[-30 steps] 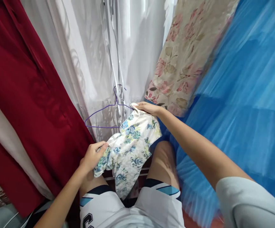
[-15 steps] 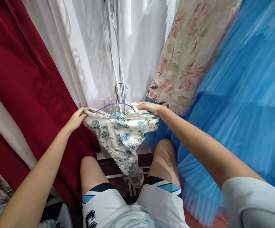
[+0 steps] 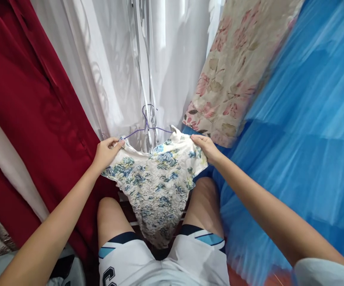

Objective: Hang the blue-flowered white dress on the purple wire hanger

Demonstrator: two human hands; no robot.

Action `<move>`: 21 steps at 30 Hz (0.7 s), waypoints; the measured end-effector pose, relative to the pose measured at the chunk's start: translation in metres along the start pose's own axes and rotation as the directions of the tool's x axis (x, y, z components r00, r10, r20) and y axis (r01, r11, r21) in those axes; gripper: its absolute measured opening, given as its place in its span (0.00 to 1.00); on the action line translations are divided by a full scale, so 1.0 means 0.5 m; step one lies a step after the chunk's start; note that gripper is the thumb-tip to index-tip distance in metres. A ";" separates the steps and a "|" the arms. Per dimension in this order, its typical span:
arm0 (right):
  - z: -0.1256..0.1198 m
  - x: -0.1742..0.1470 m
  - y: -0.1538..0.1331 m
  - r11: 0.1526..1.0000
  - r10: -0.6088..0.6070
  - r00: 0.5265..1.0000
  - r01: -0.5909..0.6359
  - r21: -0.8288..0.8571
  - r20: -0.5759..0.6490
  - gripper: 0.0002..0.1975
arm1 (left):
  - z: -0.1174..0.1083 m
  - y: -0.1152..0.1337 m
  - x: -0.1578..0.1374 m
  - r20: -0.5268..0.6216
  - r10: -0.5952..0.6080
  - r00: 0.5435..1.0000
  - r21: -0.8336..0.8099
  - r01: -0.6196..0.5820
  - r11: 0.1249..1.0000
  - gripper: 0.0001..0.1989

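A white blouse (image 3: 160, 190) with blue and yellow flowers hangs spread between my hands, its lower part narrowing down between my knees. My left hand (image 3: 109, 153) pinches the blouse at its left shoulder. At the right shoulder, my right hand (image 3: 206, 147) grips the fabric between thumb and fingers. A thin purple hanger (image 3: 146, 128) sits inside the neckline, with its arms going into both shoulders. The hanger's hook is up against thin white metal bars, but I cannot tell whether it is hooked on them.
White curtains (image 3: 106, 71) hang behind the bars (image 3: 143, 59). Dark red cloth (image 3: 49, 103) drapes at the left. Cream cloth with pink flowers (image 3: 219, 87) and a blue tulle skirt (image 3: 293, 151) hang at the right. A grey plastic container (image 3: 78, 270) stands at the lower left.
The blouse has opened out, its front now facing me and spread wider. My left hand moved inward to the right; my right hand shifted outward along the shoulder.
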State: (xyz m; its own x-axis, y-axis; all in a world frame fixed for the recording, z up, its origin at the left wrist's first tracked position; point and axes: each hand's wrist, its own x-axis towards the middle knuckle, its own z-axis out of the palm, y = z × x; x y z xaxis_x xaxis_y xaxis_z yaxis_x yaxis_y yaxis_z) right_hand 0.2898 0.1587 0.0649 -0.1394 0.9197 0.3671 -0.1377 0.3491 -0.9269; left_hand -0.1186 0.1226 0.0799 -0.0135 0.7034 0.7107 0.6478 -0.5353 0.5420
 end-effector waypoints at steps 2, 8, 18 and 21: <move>0.026 0.026 -0.045 0.999 -0.045 0.998 0.045 0.004 -0.053 0.19 | -0.005 0.028 0.012 -0.023 0.033 0.999 0.037 -0.032 0.999 0.19; 0.175 0.007 -0.148 0.981 -0.142 0.974 0.162 -0.104 0.175 0.20 | -0.012 0.022 0.025 -0.018 -0.011 1.000 0.102 0.013 0.995 0.18; 0.258 -0.145 -0.020 0.844 -0.191 0.806 0.426 -0.325 0.561 0.25 | 0.089 0.042 -0.098 -0.077 -0.270 0.960 -0.530 0.191 0.826 0.33; 0.246 -0.127 0.039 0.829 -0.119 0.865 0.356 -0.431 0.487 0.22 | 0.124 0.125 -0.108 0.225 -0.192 0.955 -0.768 0.295 0.568 0.33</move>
State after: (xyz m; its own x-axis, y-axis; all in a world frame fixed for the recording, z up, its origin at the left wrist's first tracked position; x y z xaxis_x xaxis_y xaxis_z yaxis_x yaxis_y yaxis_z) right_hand 0.1755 0.0850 0.0333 -0.5817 0.6670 0.4656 0.2588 0.6944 -0.6714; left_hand -0.0303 0.0799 0.0475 0.0343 0.8799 0.4740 -0.2210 -0.4558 0.8622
